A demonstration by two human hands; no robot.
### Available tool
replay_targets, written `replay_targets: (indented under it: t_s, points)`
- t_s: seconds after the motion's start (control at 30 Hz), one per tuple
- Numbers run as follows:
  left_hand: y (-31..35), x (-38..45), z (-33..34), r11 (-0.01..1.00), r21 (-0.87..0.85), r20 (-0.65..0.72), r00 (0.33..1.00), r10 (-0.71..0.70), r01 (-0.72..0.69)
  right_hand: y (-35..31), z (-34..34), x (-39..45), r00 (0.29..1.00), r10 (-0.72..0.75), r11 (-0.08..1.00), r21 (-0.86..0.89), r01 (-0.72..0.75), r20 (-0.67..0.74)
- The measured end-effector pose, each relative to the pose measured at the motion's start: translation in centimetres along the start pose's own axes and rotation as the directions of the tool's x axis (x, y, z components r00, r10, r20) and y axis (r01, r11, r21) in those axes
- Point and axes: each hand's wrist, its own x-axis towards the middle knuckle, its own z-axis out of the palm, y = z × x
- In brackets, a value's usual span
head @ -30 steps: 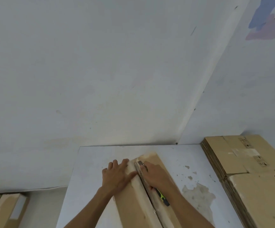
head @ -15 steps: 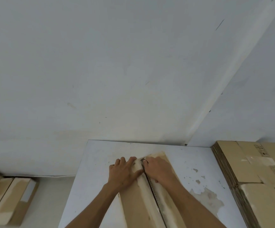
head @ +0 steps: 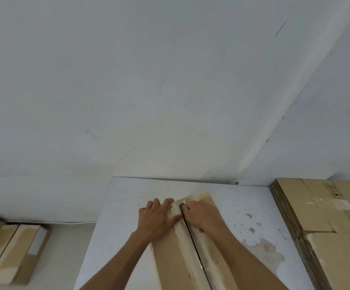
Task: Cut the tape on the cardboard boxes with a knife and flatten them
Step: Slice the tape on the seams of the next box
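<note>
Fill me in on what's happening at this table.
A person is working on a taped cardboard box lying on the white table. The left hand presses flat on the box beside the centre seam; the right hand grips a knife at the seam's far end. Flattened boxes are stacked to the right.

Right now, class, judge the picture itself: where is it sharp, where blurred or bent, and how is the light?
Head view: soft, even light, no glare; faint shadows only under the hands, left hand and right hand, on the box. The middle is fairly sharp; the boxes on the floor smear at the left edge. The wide lens tilts the wall corner and the table edges.
</note>
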Motion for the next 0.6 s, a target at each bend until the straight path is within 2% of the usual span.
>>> replay_targets:
  t_s: [0.2, 0.6]
  points:
    - [0.1, -0.1, -0.3, 1.0, 0.02, 0.008, 1.0, 0.012, -0.012, 0.6, -0.6, -1.6, 0.995, 0.001, 0.998, -0.069, 0.006, 0.1]
    - [0.1, -0.2, -0.5, 0.999, 0.03, 0.009, 1.0, 0.024, -0.024, 2.5, -0.1, -5.1, 0.971, -0.025, 0.995, -0.092, 0.048, 0.238]
